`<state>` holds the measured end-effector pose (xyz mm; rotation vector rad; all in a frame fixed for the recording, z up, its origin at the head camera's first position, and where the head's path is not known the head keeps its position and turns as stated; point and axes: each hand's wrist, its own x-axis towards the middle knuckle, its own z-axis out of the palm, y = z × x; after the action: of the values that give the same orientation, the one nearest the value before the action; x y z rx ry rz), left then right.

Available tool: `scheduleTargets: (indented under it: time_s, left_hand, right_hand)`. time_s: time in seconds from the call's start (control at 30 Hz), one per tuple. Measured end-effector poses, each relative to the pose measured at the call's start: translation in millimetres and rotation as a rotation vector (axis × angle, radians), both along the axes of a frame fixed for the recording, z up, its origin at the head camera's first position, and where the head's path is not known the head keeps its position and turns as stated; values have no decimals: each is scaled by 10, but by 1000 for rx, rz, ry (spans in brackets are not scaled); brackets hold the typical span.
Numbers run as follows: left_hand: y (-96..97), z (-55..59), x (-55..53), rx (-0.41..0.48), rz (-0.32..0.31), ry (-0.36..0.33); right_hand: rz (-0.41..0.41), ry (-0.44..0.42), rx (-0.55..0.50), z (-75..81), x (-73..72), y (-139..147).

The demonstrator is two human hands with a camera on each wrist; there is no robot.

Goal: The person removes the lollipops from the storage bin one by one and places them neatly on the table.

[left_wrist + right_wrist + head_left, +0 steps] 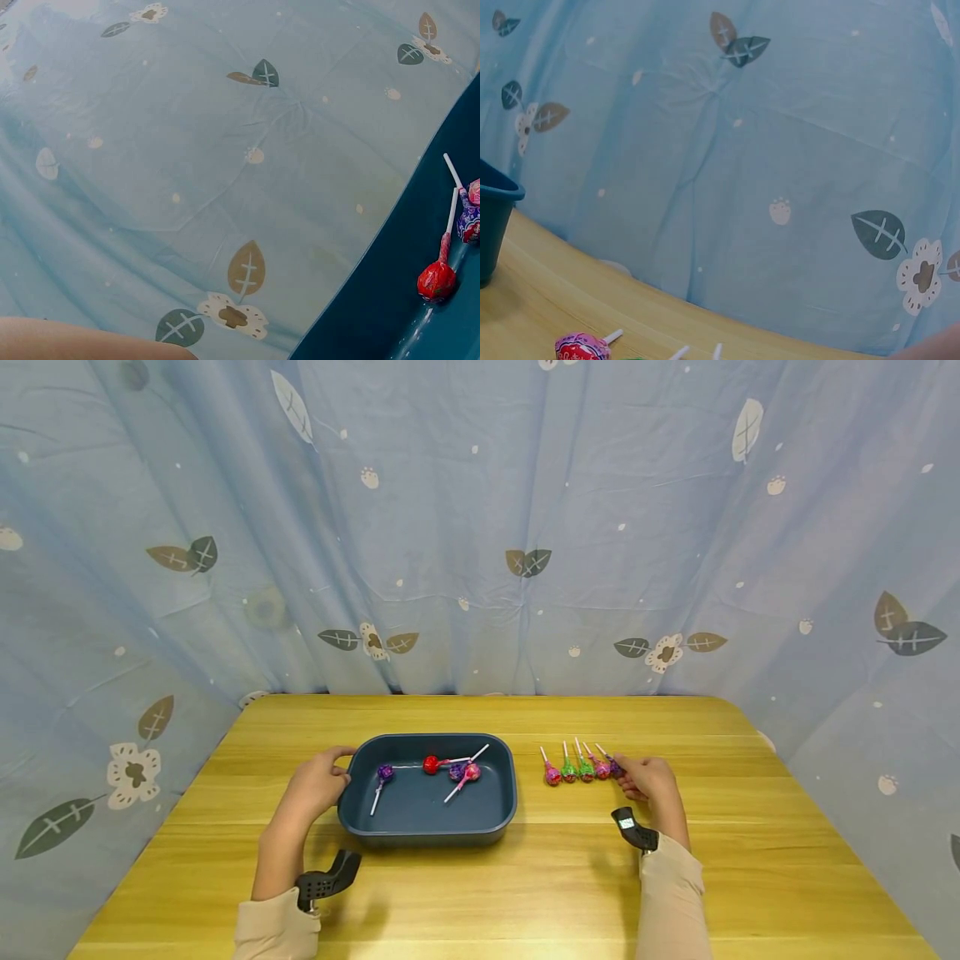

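Observation:
A dark blue plastic bin (427,839) stands left of centre on the table. My left hand (315,785) holds the bin's left end, fingers at its rim. Inside lie a purple lollipop (386,773) at the left, a red lollipop (431,765), and a pink lollipop (472,772) beside another purple one. To the right, several lollipops form a row on the table: a pink one (552,775), green ones (587,772), another pink one and a purple one (616,769) at the right end. My right hand (648,781) pinches that end purple lollipop, its fingertips partly covering the candy.
The wooden table (555,893) reaches back to a pale blue patterned curtain (450,527), which also hangs along both sides. A black wrist camera mount (330,877) sits on the left wrist, and another (636,831) on the right.

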<state>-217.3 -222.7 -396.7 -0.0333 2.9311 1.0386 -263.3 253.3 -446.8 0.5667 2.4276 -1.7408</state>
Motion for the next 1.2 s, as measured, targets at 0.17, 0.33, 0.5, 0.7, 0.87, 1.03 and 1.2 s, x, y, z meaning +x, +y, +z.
scheduleTargets:
  time_s: [0.17, 0.33, 0.5, 0.7, 0.87, 1.03, 1.2]
  left_hand:
    - [3, 7, 1, -1, -1, 0]
    - [0, -2, -3, 1, -4, 1]
    - [-1, -8, -5, 8, -2, -2]
    - [2, 0, -2, 6, 13, -10]
    - [3, 5, 1, 3, 20, -10]
    - [6, 6, 2, 5, 20, -9]
    - [18, 21, 7, 8, 21, -14]
  right_hand:
    - [3, 15, 19, 16, 20, -14]
    - [19, 11, 29, 27, 30, -10]
    - [31, -5, 18, 60, 56, 7]
    - [38, -9, 46, 102, 82, 55]
    - [34, 3, -1, 152, 95, 73]
    - [68, 22, -55, 241, 115, 51]
    - [132, 69, -63, 335, 106, 17]
